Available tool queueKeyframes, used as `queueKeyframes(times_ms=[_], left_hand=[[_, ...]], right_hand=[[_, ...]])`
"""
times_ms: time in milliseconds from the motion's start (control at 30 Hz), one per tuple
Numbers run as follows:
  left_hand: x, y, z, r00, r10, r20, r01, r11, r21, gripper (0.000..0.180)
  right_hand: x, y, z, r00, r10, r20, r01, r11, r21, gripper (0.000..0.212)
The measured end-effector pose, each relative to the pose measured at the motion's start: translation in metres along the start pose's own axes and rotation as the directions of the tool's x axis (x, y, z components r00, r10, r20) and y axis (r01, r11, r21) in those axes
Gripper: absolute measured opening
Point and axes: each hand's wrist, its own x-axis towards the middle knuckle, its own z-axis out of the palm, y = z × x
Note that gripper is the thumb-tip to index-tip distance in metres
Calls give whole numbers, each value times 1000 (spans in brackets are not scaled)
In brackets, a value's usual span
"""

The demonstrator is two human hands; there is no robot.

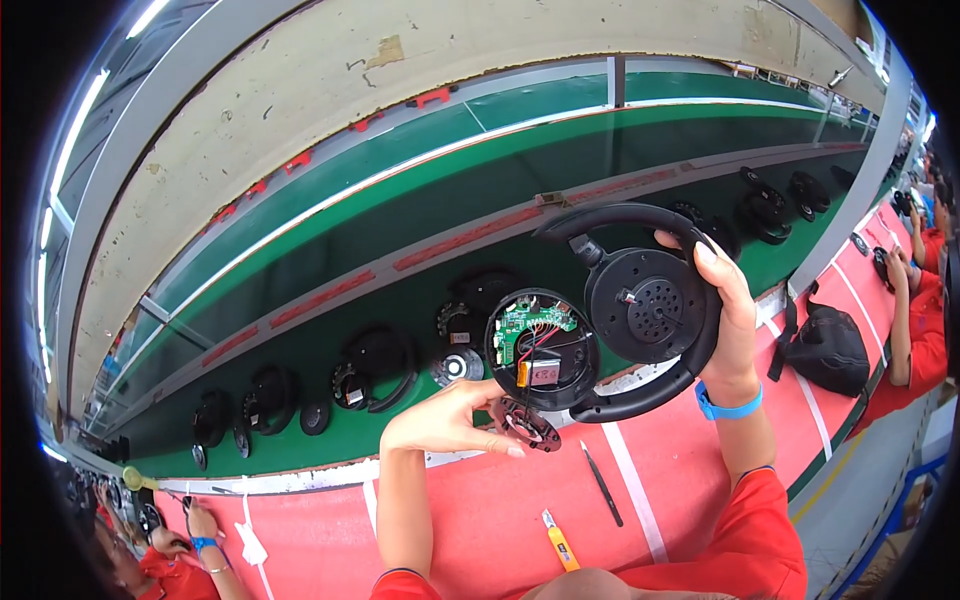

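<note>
1. Wires (545, 335) lie bare inside the round black cup (580, 372), just beyond the left hand's (450, 420) fingertips. We judge that a snagged wire could tear loose from the green circuit board (513, 318).
2. We find the left thumb and fingers pinching a small dark round part (530, 425), just below the cup. Should that pinch slacken, the part could drop onto the pink mat (500, 500) under the fingers. We cannot tell whether these fingertips also bear the cup.
3. We note the right hand's (733, 320) fingers curled around the curved black headband (660, 396), the perforated disc (645, 305) lying left of them. Held on one side, the band could swing and knock the cup.
4. We see a silver block (543, 373) uncovered above the left thumb; a careless press might dent it.
5. We record tweezers (603, 487) and a yellow cutter (561, 545) below the fingers, tips upward; a lowered hand risks a prick.
</note>
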Motion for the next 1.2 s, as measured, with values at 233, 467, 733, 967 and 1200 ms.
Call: queueKeyframes(times_ms=[233,467,733,967,1200], left_hand=[[-5,-6,-4,999,25,42,-31,991,129,27],[-34,4,-28,980,86,-180,-73,994,78,19],[-40,20,-27,735,56,-676,-366,872,-325,7],[-33,25,-11,727,40,-686,-315,907,-281,8],[-22,34,-4,796,8,-605,-248,916,-314,6]], right_hand=[[-2,0,8,1000,-4,-5,5,1000,4,38],[0,3,2,1000,-6,-16,6,1000,13,38],[4,6,4,997,76,28,-74,996,-59,37],[1,24,4,993,114,38,-110,989,-97,37],[4,29,-16,998,58,22,-56,996,-71,38]])
